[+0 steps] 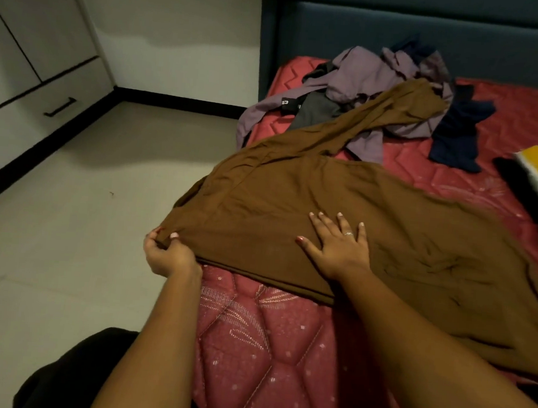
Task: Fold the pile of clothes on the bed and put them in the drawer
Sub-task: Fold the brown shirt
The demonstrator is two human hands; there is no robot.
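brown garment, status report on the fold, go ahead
Left hand pinching brown garment corner; right hand flat on it. Far end drapes onto unfolded clothes pile. Drawer closed.

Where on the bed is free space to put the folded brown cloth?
The mattress is bare between the brown cloth and the near edge. It is also bare right of the navy garment. The pile crowds the headboard end.

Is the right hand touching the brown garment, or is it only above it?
Touching. The head view shows the right hand lying flat with spread fingers on the brown garment, no gap visible.
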